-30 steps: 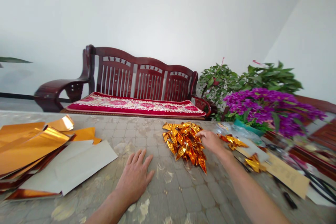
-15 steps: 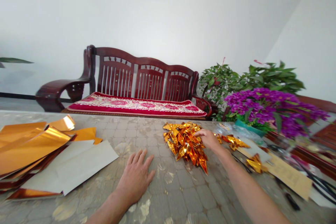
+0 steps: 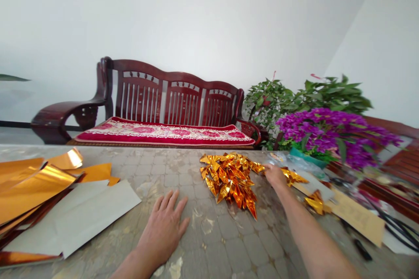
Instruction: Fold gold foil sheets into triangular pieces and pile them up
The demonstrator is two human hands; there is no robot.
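Observation:
My left hand lies flat on the patterned tablecloth, fingers spread, holding nothing. Beyond it to the right is a heap of folded gold foil pieces, shiny and pointed. My right hand reaches past the heap's right side. Its fingers are closed at the tip of a folded gold foil piece that sticks out from the heap; the grip itself is partly hidden. More folded foil lies just right of that hand.
Gold foil sheets and grey-white backed sheets lie stacked at left. At right are a tan card, a loose foil piece, a black-handled tool and purple flowers. A wooden bench stands behind.
My right hand has moved right, from on top of the heap to its right edge. My left hand stays flat on the table. The view has shifted slightly.

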